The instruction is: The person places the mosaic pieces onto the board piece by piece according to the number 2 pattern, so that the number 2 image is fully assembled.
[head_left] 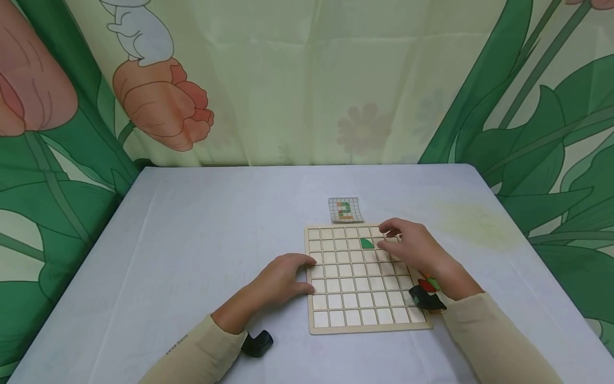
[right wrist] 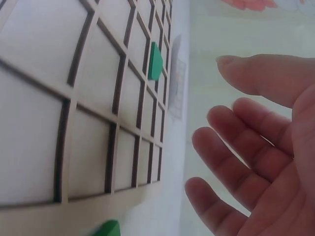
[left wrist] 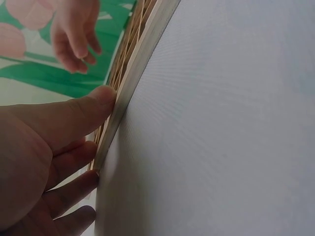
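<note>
A wooden grid board with pale square cells lies on the table. One green piece with a curved side sits in a cell of an upper row, right of the middle. My left hand rests its thumb and fingertips against the board's left edge, not curled round it; the left wrist view shows the thumb on the frame. Over the board's upper right part hovers my right hand, its fingers loosely bent and apart with nothing between them. The right wrist view shows the green piece beyond the bare cells.
Behind the board lies a small gridded card with a coloured figure like a 2. Red and green pieces lie by the board's right edge, partly hidden under my right wrist. A white cloth covers the table, and a printed curtain hangs behind.
</note>
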